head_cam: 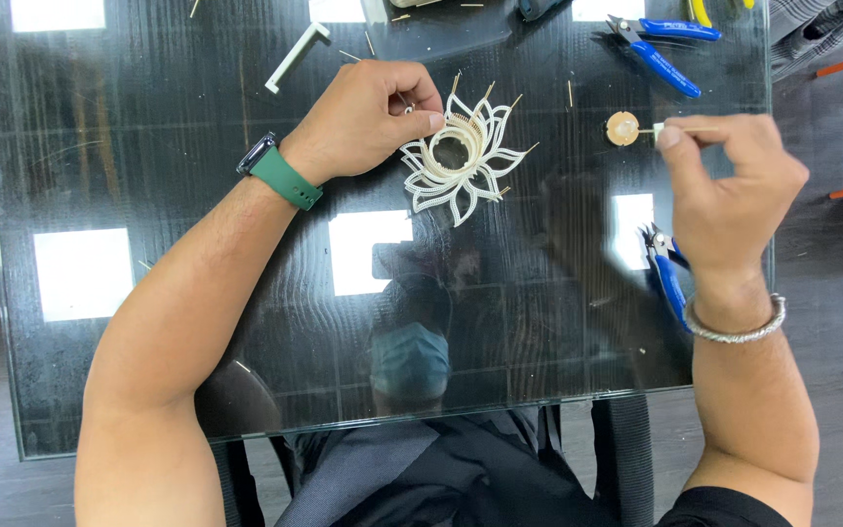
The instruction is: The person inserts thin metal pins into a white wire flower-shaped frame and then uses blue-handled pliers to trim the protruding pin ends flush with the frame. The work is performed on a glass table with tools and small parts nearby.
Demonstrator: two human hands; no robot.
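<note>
- Fingers (420,105) of the left hand (368,117) are curled shut, pinching the upper left edge of a cream lattice flower (461,161) that lies flat on the glass table (148,195); thin sticks poke out around the flower's upper petals
- Right hand (729,181) has thumb and forefinger pinched on a small white piece (659,132) with a thin stick running out from it; the other fingers are folded in
- The small white piece sits just beside a small round tan disc (622,128), to the flower's right; whether they touch I cannot tell
- Blue-handled cutters (667,273) lie on the glass, partly under the right wrist; a second blue pair (658,47) lies near the far edge
- A white bar (295,57) rests at the far left of the flower; a green watch (280,174) is on the left wrist; a silver bracelet (739,327) is on the right
</note>
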